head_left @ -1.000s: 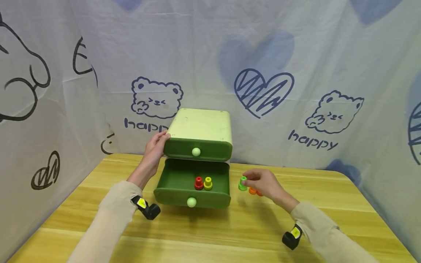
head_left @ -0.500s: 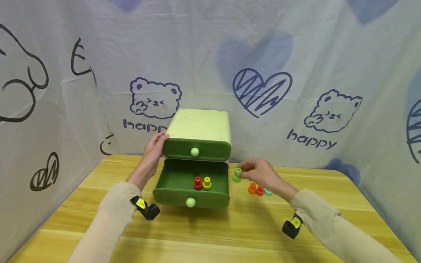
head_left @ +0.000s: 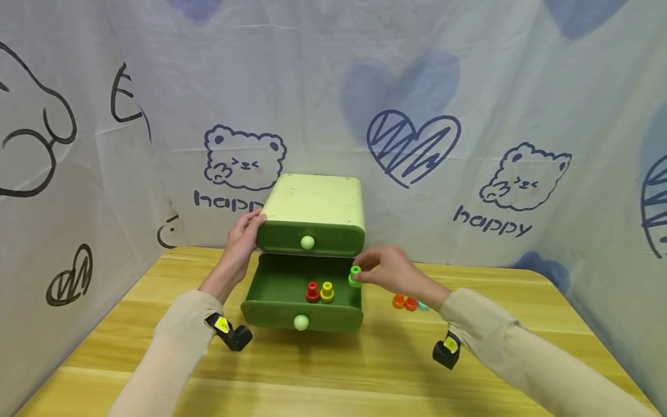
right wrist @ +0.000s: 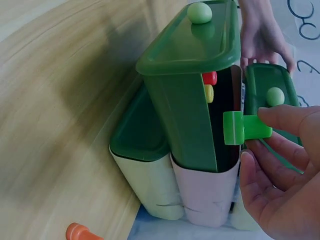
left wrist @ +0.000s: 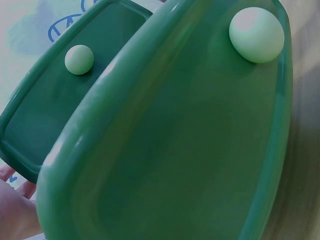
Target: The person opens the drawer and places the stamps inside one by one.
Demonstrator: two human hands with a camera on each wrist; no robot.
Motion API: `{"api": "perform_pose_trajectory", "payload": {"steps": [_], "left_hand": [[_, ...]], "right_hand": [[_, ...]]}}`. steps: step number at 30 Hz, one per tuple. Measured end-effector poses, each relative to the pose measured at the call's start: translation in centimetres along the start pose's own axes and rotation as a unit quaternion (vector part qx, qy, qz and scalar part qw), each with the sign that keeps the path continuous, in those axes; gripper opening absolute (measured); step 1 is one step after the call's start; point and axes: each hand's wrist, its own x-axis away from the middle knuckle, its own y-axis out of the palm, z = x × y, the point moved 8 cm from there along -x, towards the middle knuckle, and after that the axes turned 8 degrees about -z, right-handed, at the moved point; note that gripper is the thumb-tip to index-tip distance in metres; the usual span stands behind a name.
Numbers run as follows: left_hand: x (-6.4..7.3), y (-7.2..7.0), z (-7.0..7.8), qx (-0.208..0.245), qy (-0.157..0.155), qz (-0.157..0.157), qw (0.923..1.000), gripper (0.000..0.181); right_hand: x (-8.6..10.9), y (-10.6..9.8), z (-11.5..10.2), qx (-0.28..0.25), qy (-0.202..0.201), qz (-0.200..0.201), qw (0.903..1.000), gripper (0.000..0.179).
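Note:
In the head view my right hand (head_left: 388, 269) pinches a bright green peg (head_left: 355, 277), wide at its base, between thumb and fingers. It is at the right side of the pulled-out green drawer (head_left: 302, 315); in the right wrist view the peg (right wrist: 234, 128) overlaps the drawer's opening. A red peg (head_left: 312, 292) and a yellow peg (head_left: 327, 292) stand side by side inside that drawer. With its fingers at the upper left edge, my left hand (head_left: 242, 237) rests against the small drawer cabinet (head_left: 315, 200), whose top drawer (head_left: 311, 238) is closed.
On the wooden table (head_left: 292, 376), right of the cabinet, stand an orange peg (head_left: 398, 301), a red-orange peg (head_left: 410, 304) and a pale turquoise one. A closed bottom drawer (right wrist: 142, 125) shows below the pulled-out one. Behind hangs a printed cloth (head_left: 323, 87).
My right hand has carried the green peg leftward from beside the other table pegs to the drawer's right side. The left hand stays at the cabinet.

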Motion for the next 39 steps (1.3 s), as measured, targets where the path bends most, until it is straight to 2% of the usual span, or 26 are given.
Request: {"api": "perform_pose_trajectory", "payload": {"steps": [4, 17, 23, 39], "left_hand": [[0.0, -0.1, 0.0, -0.001, -0.001, -0.001, 1.0000, 0.058], [0.0, 0.0, -0.1, 0.001, 0.001, 0.000, 1.0000, 0.058], [-0.1, -0.1, -0.1, 0.001, 0.003, 0.002, 1.0000, 0.058], [0.0, 0.0, -0.2, 0.002, 0.003, 0.001, 1.0000, 0.058]], "right_hand": [[-0.5, 0.5, -0.6, 0.014, -0.011, -0.020, 0.9997, 0.023], [-1.7, 2.4, -1.3, -0.014, -0.039, -0.102, 0.9939, 0.018], [-2.1, 3.5, -1.3, 0.000, -0.046, -0.132, 0.9902, 0.018], [-2.5, 4.5, -1.8, 0.029, -0.081, -0.144, 0.9859, 0.019]]}}
